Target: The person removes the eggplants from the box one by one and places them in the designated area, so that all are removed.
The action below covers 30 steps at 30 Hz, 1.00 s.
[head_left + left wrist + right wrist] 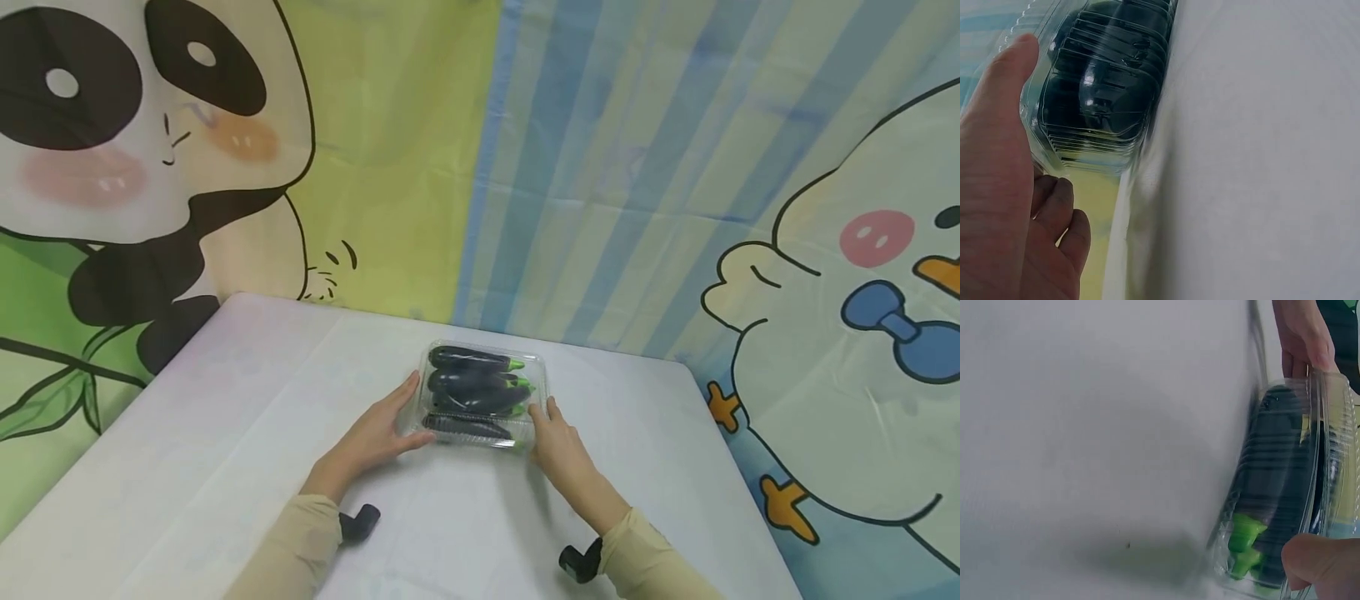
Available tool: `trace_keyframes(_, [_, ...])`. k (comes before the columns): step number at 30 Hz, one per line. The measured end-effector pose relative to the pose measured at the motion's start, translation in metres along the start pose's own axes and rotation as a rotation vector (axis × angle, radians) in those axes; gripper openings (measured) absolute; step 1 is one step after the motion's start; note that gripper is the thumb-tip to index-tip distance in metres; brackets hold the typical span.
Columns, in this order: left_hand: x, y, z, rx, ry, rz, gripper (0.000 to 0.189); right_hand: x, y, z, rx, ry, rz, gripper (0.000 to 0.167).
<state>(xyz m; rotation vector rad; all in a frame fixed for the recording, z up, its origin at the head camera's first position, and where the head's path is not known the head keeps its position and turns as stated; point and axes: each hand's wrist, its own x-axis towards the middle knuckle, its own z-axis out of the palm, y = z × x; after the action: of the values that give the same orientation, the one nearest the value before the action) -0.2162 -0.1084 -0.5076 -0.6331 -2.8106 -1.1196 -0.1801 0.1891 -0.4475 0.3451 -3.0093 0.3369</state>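
Observation:
A clear plastic clamshell box (542, 371) holds several dark purple eggplants (480, 392) with bright green stem ends. My left hand (375, 429) grips the box at its left end; in the left wrist view its thumb (1010, 72) lies along the rim, the other fingers lower down and partly hidden. At the opposite end, my right hand (562, 450) holds the box by its near right corner. The right wrist view shows that thumb (1307, 559) on the rim, near the green stem ends (1245, 534); its fingers are hidden. Whether the box touches the table I cannot tell.
A white-covered table (247, 400) extends around the box, its back edge just behind it. Beyond stands a printed cloth backdrop (390, 167) with a panda and a white bird. Dark wrist-worn devices (360, 523) stick out from both sleeves.

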Motion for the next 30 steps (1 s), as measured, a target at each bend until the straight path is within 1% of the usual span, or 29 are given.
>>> trace_keyframes(3, [0.001,0.001,-0.002,-0.005,-0.001,0.004,0.106,0.002,0.004,-0.002,0.010,-0.016,-0.029,0.058])
trace_keyframes(9, [0.002,0.000,-0.005,-0.002,0.003,0.006,0.107,0.002,0.011,-0.004,-0.052,-0.019,-0.105,0.054])
trace_keyframes(13, [0.003,0.000,-0.005,-0.012,0.006,0.007,0.106,0.003,0.011,-0.006,-0.078,-0.024,-0.131,0.054])
trace_keyframes(16, [0.003,0.000,-0.005,-0.014,0.004,-0.003,0.107,0.002,0.012,-0.006,-0.093,-0.011,-0.137,0.054])
trace_keyframes(18, [0.004,0.000,-0.004,-0.013,0.003,-0.008,0.106,0.000,0.013,-0.006,-0.088,0.011,-0.130,0.054])
trace_keyframes(21, [0.004,0.001,-0.004,-0.016,0.002,-0.009,0.106,-0.004,0.016,-0.003,-0.062,0.071,-0.111,0.055])
trace_keyframes(25, [0.002,0.002,-0.004,-0.028,0.001,-0.004,0.106,-0.010,0.022,0.004,0.000,0.200,-0.110,0.058])
trace_keyframes(28, [0.001,0.002,-0.002,-0.034,0.004,-0.003,0.106,-0.013,0.027,0.012,0.091,0.285,-0.109,0.061])
trace_keyframes(30, [0.000,0.002,0.000,-0.038,0.006,-0.002,0.105,-0.015,0.030,0.018,0.187,0.313,-0.088,0.065])
